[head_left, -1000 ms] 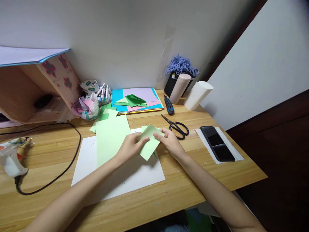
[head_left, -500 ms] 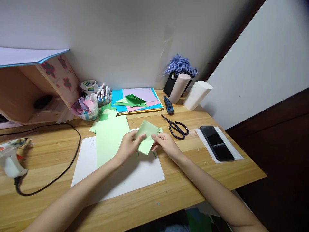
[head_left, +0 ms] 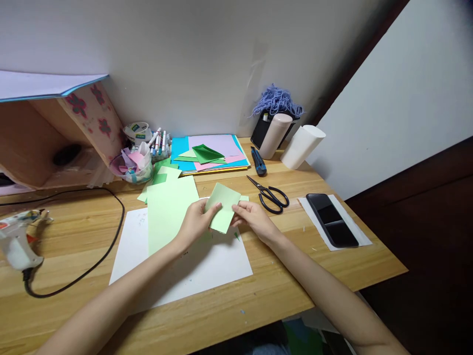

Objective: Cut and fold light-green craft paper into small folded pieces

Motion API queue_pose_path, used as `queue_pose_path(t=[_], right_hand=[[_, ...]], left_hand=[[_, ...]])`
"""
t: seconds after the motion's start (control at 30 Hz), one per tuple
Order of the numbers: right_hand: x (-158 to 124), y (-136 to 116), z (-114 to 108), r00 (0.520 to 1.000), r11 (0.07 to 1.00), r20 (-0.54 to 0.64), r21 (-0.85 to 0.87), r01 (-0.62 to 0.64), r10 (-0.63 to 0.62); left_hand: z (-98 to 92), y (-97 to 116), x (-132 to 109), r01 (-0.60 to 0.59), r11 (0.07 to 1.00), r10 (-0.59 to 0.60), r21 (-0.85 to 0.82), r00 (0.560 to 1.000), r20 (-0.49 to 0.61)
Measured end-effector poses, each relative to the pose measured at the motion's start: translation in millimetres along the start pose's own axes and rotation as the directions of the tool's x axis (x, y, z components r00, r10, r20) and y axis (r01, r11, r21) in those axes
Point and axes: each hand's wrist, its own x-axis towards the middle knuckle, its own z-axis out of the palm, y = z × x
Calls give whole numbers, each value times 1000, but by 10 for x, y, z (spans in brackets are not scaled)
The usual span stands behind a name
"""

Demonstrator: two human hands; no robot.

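Both hands hold a small light green paper piece (head_left: 222, 204) just above a white sheet (head_left: 207, 264) on the wooden desk (head_left: 281, 291). My left hand (head_left: 197, 224) pinches the piece's lower left edge. My right hand (head_left: 253, 220) pinches its lower right edge. The piece is tilted up, its far edge raised. A larger light green sheet (head_left: 168, 209) lies flat just left of my left hand, partly over the white sheet.
Black scissors (head_left: 271, 196) lie right of the hands, a phone (head_left: 331, 219) on white paper farther right. A stack of coloured paper (head_left: 210, 153), a blue cutter (head_left: 258, 161), markers (head_left: 158, 140), a scrap bowl (head_left: 132, 166) sit behind. A glue gun (head_left: 16, 241) with black cord (head_left: 111, 236) lies left.
The green piece has been tipped up and drawn in, showing shorter than before. Both hands shifted slightly away from me along its lower edge.
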Motion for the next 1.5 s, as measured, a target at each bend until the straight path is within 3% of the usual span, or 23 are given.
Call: queue_pose_path(t=[0.17,0.27,0.33,0.4,0.47,0.6,0.73,0.83,1.0,1.1,1.2,1.37,1.43,1.5], right_hand=[[-4,22,26,999,992,-36,-124,-14,9],[-53,48,67,999,950,49,-313,10,5],[-91,74,119,993,917,118,-394,57,-11],[-120,98,173,985,905,169,-417,90,-21],[-132,112,210,985,901,174,-423,93,-20],[-121,89,210,990,892,119,-438,115,-69],[-101,26,156,992,941,118,-328,82,-46],[-93,-8,111,993,943,110,-327,68,-34],[-95,-24,54,989,927,81,-348,142,-122],[-99,-42,30,979,912,46,-358,200,-197],[-104,-71,5,967,883,-9,-411,228,-254],[-89,-93,-38,965,856,10,-458,238,-263],[-70,-87,-55,975,895,39,-392,214,-217],[-52,-80,-73,987,935,86,-316,159,-139]], left_hand=[[-137,3,50,-108,970,101,219,994,41],[-224,95,43,-265,873,303,410,953,-30],[-246,162,19,-365,786,384,499,921,69],[-243,208,-7,-383,739,330,555,923,198],[-236,224,-22,-323,748,239,580,946,219],[-295,212,19,-214,868,212,449,976,56],[-413,198,110,-142,941,178,306,980,-92],[-463,168,164,-90,967,123,240,984,-127],[-507,108,210,-64,973,99,224,983,-152],[-550,114,209,-44,977,66,211,993,-100],[-579,143,187,-48,974,43,221,999,24],[-532,163,139,-93,969,20,229,953,302],[-503,151,133,-99,967,21,235,950,313],[-488,134,140,-111,957,44,267,968,246]])
